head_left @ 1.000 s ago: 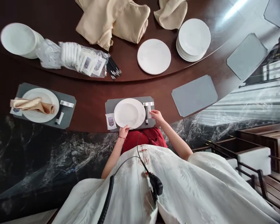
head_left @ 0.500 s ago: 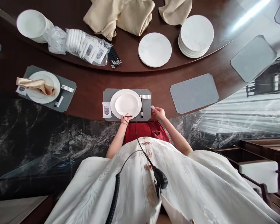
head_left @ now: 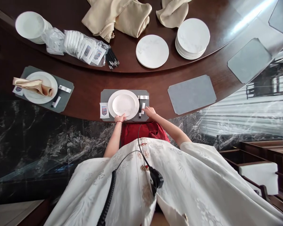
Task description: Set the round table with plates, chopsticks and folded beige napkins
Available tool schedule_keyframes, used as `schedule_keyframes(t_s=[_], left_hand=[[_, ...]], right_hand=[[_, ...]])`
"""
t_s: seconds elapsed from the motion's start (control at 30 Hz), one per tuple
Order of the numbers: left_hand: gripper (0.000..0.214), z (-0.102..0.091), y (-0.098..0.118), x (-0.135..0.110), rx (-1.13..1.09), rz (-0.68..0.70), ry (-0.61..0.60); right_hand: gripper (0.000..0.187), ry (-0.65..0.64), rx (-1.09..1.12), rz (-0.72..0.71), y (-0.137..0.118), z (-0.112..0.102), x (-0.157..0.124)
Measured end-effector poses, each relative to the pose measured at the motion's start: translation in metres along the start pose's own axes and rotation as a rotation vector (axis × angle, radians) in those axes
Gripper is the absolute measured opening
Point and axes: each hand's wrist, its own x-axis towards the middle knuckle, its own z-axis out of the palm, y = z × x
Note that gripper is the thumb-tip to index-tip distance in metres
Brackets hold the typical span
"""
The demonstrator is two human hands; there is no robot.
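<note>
My left hand [head_left: 120, 118] grips the near rim of a white plate [head_left: 110, 108], its thumb on top. A smaller white dish [head_left: 124, 103] sits on that plate. My right hand [head_left: 149, 112] pinches the edge of a small white packet [head_left: 143, 106], which lies on the grey placemat [head_left: 145, 118]. Just left of the packet are black chopsticks [head_left: 139, 110], their far end at a silvery rest [head_left: 143, 97]. A printed white sachet [head_left: 104, 110] lies at the left side of the mat.
On the raised part of the table are a single-layer white plate [head_left: 152, 51], stacked plates [head_left: 193, 36], beige napkins [head_left: 132, 20], bagged packets [head_left: 85, 47] and loose chopsticks [head_left: 112, 57]. A set place [head_left: 39, 88] is leftward; a bare placemat [head_left: 192, 94] lies rightward.
My right hand has moved left and brought the white packet down onto the placemat beside the chopsticks. My left hand stays at the plate's near rim. The whole view has shifted slightly.
</note>
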Motion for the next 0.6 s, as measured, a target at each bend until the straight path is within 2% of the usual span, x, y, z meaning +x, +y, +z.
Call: schedule_keyframes(t_s=[0.07,0.13,0.3,0.43,0.6], left_hand=[[0.028,-0.001,-0.001,0.002,0.042,0.001,-0.006],[0.028,-0.002,-0.002,0.005,0.068,0.006,-0.009],[0.027,-0.006,-0.003,0.012,0.081,0.011,-0.032],[0.024,-0.014,-0.008,0.011,0.066,0.029,-0.083],[0.029,-0.019,-0.014,0.012,0.129,0.066,-0.128]], right_hand=[[0.045,0.026,0.060,0.025,0.003,0.004,-0.004],[0.041,0.068,0.164,0.122,0.005,0.007,-0.003],[0.042,0.154,0.442,0.366,0.001,0.009,0.022],[0.038,0.189,0.574,0.381,-0.002,0.011,0.038],[0.024,0.175,0.682,0.374,-0.001,0.022,0.038]])
